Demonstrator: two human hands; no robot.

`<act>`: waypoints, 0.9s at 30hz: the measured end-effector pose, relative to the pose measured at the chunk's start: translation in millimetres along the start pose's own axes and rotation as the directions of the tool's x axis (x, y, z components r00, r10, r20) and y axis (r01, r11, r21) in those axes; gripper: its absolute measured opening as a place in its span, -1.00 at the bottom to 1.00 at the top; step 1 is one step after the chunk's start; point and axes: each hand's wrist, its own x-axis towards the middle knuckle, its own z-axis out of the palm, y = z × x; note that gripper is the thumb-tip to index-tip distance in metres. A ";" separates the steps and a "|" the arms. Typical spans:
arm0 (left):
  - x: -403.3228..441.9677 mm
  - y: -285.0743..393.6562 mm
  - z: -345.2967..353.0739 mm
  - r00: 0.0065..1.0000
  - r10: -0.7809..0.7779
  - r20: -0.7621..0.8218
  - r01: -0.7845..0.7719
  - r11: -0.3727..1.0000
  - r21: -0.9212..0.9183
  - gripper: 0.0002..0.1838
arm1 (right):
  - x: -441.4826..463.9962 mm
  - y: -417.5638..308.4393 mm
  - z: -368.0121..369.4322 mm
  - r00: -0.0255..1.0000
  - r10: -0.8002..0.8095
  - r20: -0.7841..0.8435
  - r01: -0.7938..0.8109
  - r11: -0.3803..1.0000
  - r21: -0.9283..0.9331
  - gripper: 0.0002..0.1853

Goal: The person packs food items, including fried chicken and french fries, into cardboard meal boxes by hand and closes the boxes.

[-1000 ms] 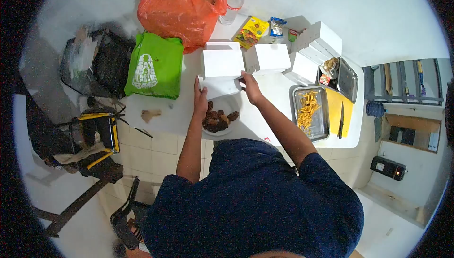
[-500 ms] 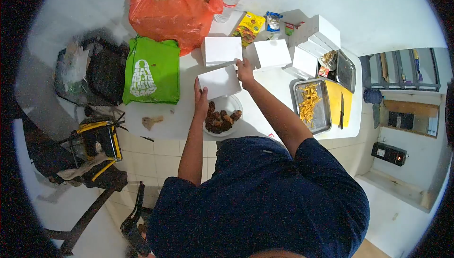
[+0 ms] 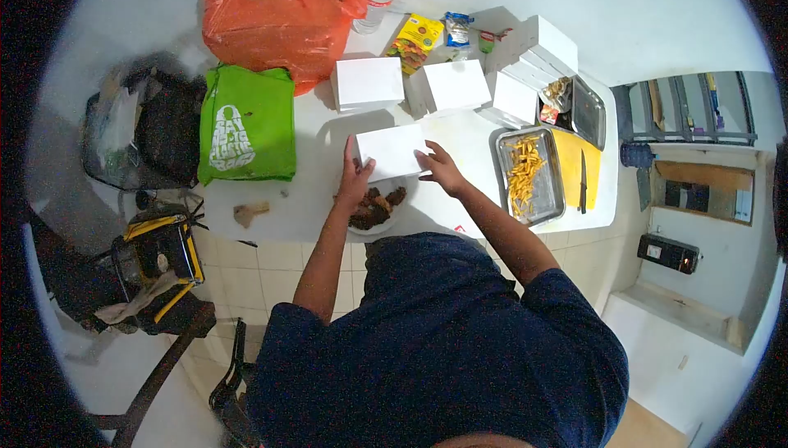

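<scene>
Between my two hands is a closed white cardboard box (image 3: pixel 392 153), held over the near part of the table. My left hand (image 3: pixel 355 179) grips its left side, with the thumb on the top near the front corner. My right hand (image 3: pixel 443 171) holds the right side, fingers at the edge. Just below the box, partly covered by it, is a plate of dark browned meat pieces (image 3: pixel 376 208). Behind it stand a white box (image 3: pixel 369 83) and another white box (image 3: pixel 454 84).
A metal tray (image 3: pixel 502 171) of fries (image 3: pixel 525 176) sits right, beside a knife (image 3: pixel 584 181) on a yellow board (image 3: pixel 566 146). More white boxes (image 3: pixel 548 44) are stacked behind. A green bag (image 3: pixel 250 120) and an orange plastic bag (image 3: pixel 283 25) stand left; a yellow packet (image 3: pixel 414 42) lies at the back.
My right hand has come from the box's far corner to its right side. The box has shifted right and nearer to me. The view has swung slightly.
</scene>
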 end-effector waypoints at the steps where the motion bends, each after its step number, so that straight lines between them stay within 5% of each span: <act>1: -3.7 -2.4 10.3 0.999 0.022 0.031 -0.025 0.995 0.098 -0.07 | -6.8 5.8 -9.9 1.000 0.001 -0.003 -0.001 1.000 0.028 -0.36; 4: -8.1 -13.8 34.4 0.987 0.097 0.131 -0.138 0.925 0.353 0.17 | -16.5 29.2 -48.6 1.000 0.000 0.018 -0.002 0.991 0.134 -0.33; 7: -14.6 -24.3 64.7 0.984 -0.060 0.168 -0.041 0.839 0.542 0.30 | -33.2 50.1 -78.4 0.996 0.040 -0.082 -0.023 0.980 0.198 -0.28; 13: -7.6 -60.7 122.5 0.956 -0.143 0.256 -0.042 0.797 0.602 0.44 | -56.9 85.3 -128.2 0.980 0.062 -0.191 -0.008 0.962 0.273 -0.28; 19: -12.1 -103.7 158.3 0.960 0.045 0.278 -0.232 0.688 0.688 0.45 | -34.4 138.1 -169.5 0.975 -0.062 -0.213 0.098 0.981 0.166 -0.29; 23: -28.9 -122.7 170.5 0.973 0.110 0.204 -0.229 0.590 0.774 0.40 | -15.1 177.1 -195.0 0.942 -0.275 -0.191 0.200 0.919 -0.340 -0.39; 27: -44.0 -133.2 187.8 0.985 0.007 0.173 -0.169 0.260 0.951 0.31 | -27.0 189.9 -200.3 0.889 -0.443 -0.117 0.292 0.744 -0.602 -0.35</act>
